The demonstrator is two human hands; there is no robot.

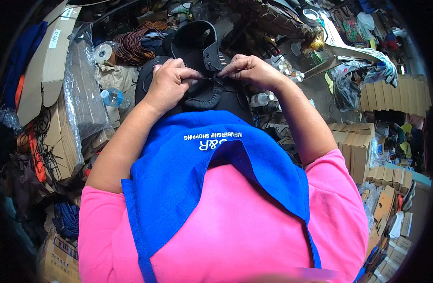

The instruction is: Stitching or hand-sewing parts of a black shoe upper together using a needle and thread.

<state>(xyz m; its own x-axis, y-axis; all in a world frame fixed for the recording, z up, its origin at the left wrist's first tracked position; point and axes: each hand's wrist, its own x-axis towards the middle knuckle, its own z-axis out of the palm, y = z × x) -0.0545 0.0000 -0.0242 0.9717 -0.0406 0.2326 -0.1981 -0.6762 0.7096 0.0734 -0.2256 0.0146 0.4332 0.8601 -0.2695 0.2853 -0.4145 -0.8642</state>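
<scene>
A black leather piece [203,100] with a thick rolled edge lies in front of me, just beyond my blue apron. From it rises a curved black leather strap [212,55] with small holes or rivets near its end. My left hand [171,82] is at its left side, thumb and fingertips pinched together on a thin dark cord [208,77]. At the right, my right hand [254,71] pinches the same cord beside the strap's base. The cord runs in the short gap between the two hands. Its ends are hidden or too dark to make out.
Coiled reddish-brown cord [131,45] and a thread spool [103,53] lie at the far left. A clear plastic bottle [113,97] stands nearer on that side. Several small bottles [262,99] crowd the right. Stacked cardboard pieces [355,146] fill the right edge.
</scene>
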